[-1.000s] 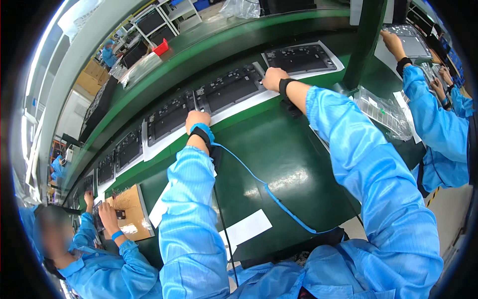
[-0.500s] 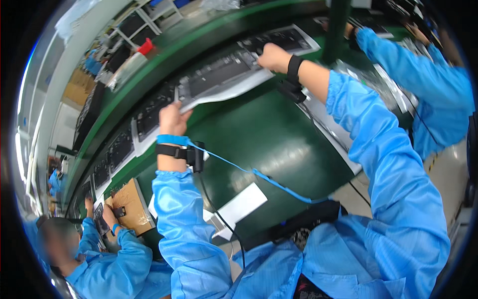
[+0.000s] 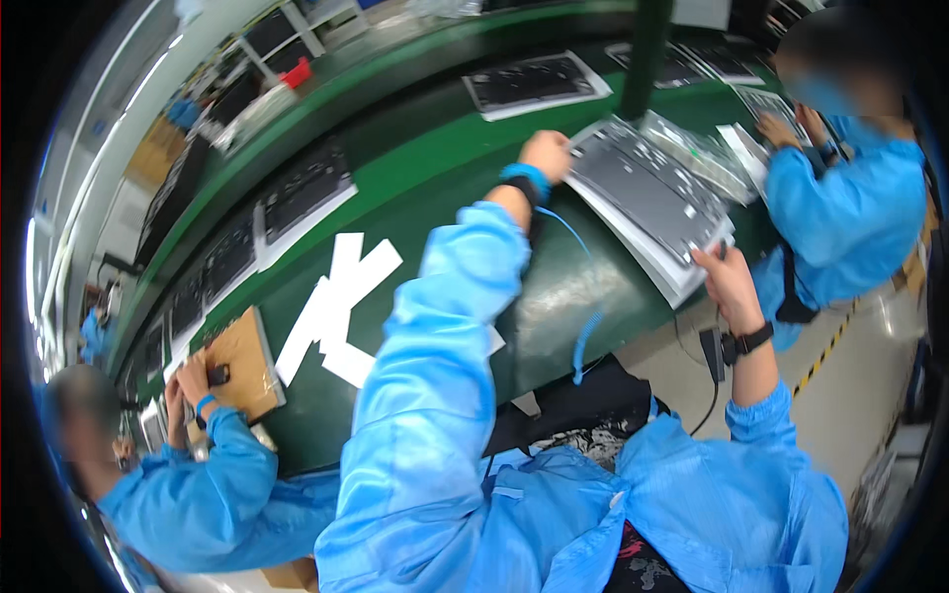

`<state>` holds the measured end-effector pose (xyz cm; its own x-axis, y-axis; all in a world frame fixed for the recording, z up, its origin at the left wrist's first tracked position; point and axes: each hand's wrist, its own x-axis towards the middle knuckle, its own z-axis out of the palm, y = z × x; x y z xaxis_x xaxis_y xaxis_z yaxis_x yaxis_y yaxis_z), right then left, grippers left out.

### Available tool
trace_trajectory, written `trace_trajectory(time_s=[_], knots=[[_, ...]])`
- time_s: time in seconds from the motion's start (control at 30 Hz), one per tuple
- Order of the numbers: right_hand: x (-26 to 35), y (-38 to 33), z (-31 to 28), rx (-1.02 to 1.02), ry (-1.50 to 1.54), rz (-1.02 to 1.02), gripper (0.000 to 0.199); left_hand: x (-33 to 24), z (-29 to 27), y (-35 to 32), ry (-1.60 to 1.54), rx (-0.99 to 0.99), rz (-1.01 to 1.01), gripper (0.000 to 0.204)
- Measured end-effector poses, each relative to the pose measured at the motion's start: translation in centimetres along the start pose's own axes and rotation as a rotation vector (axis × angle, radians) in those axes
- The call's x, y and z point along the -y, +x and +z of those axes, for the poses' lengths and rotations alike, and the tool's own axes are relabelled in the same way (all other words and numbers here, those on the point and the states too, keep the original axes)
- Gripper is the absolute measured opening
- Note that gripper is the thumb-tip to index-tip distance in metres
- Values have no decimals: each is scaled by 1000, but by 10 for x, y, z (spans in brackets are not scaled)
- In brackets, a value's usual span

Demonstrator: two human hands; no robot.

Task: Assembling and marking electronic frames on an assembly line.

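Your panel (image 3: pixel 641 183), a dark plate, lies just on the near side of the post (image 3: pixel 648 61), over white sheets (image 3: pixel 678 287) that show past its left and near edges. Its long axis slants from near the post's foot toward you and to the right. Your left hand (image 3: pixel 547 156) is at the far left corner, to the left of the post's foot and nearer to it than your other hand; its fingers are curled, the panel lying to their right, but the fingertips are hidden and I cannot tell whether they pinch the edge. Your right hand (image 3: pixel 732 284), nearer you and right of the post, has thumb and fingers clamped on the near right corner; from these fingers the panel lies away and to the left. The two hands thus stand at diagonally opposed corners. Noted about the post: a clear bag (image 3: pixel 727 178) to its right on the near side, beside the panel; a second plate (image 3: pixel 534 82) to its left, on white backing; paper strips (image 3: pixel 341 306) well to its left, on the green bench (image 3: pixel 539 321).
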<state>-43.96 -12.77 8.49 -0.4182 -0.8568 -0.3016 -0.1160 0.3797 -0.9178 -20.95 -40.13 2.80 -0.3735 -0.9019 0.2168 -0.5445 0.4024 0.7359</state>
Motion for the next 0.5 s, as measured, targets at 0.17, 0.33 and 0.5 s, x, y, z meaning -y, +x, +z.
trace_trajectory(time_s=[0.17,0.33,0.5], knots=[[-23,13,-8,-8,13,45,23,5,-24,-12,204,-116,-21,28],[-26,17,-1,-36,-66,20,26,156,-206,-36,919,-412,-736,41],[-50,37,-10,-178,-259,-82,25,213,-260,-69,870,-199,-871,67]])
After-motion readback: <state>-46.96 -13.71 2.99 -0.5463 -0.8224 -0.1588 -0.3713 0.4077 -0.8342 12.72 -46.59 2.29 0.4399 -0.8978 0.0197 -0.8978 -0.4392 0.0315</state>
